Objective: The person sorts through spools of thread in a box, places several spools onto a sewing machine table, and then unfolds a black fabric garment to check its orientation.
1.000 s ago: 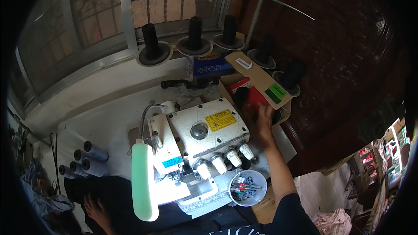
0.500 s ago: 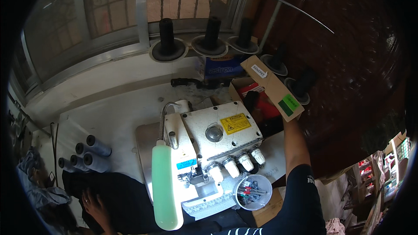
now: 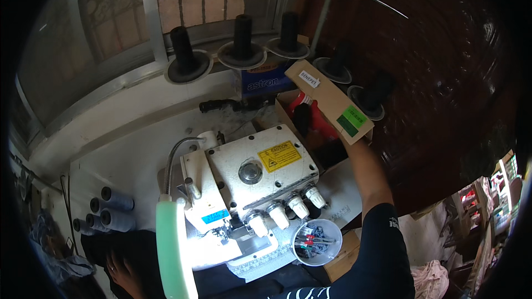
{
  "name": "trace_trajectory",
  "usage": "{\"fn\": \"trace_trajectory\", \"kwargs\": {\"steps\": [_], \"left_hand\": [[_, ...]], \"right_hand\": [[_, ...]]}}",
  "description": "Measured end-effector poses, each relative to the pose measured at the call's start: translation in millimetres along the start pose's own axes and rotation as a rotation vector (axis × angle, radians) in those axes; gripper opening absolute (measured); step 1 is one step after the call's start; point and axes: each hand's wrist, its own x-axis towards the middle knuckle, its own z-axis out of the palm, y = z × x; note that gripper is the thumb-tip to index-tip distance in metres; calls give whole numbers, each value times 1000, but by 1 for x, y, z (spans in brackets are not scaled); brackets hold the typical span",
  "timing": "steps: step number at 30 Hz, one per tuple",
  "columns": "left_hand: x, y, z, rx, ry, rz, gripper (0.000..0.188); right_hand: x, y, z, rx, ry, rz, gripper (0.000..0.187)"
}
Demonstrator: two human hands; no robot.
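My left hand (image 3: 123, 274) lies with its fingers stretched out on black fabric (image 3: 145, 252) at the lower left. Over on the right, my right arm reaches into an open cardboard box (image 3: 327, 99) behind the sewing machine. The box's flap and the shade inside mostly cover my right hand (image 3: 323, 135), so its fingers and anything in them cannot be made out. Red items (image 3: 313, 115) and something dark lie in the box near that hand. Between my arms stands a white overlock sewing machine (image 3: 252, 171), its needle area brightly lit.
A green-bodied lamp (image 3: 169, 249) on a bent neck stands before the machine. Several blue-grey thread cones (image 3: 117, 220) stand at left. A clear cup (image 3: 317, 242) of small tools sits at the machine's right front. Black thread cones (image 3: 242, 44) line the back, beside a blue box (image 3: 263, 82).
The view has shifted, so the machine and lamp sit further left in it. My right arm stays in the box, and my left hand remains on the black fabric.
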Motion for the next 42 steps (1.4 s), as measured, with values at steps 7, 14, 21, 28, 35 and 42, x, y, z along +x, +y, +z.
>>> {"fn": "trace_trajectory", "kwargs": {"steps": [7,14,21,28,35,42], "left_hand": [[0,6,-10,-5,28,33,41],[1,15,-19,-13,52,45,39],[1,16,-18,12,61,40,40],[3,43,-37,11,113,100,36],[-7,10,-23,92,124,9,41],[-4,13,-8,215,313,132,36]], "right_hand": [[-6,-6,16,7,21,-13,40],[4,-8,12,-1,37,-12,37],[9,-8,7,-29,48,-7,34],[-84,-13,39,-133,263,-187,32],[-202,-54,-49,433,599,53,24],[-160,-48,-6,-57,631,-78,37]]}}
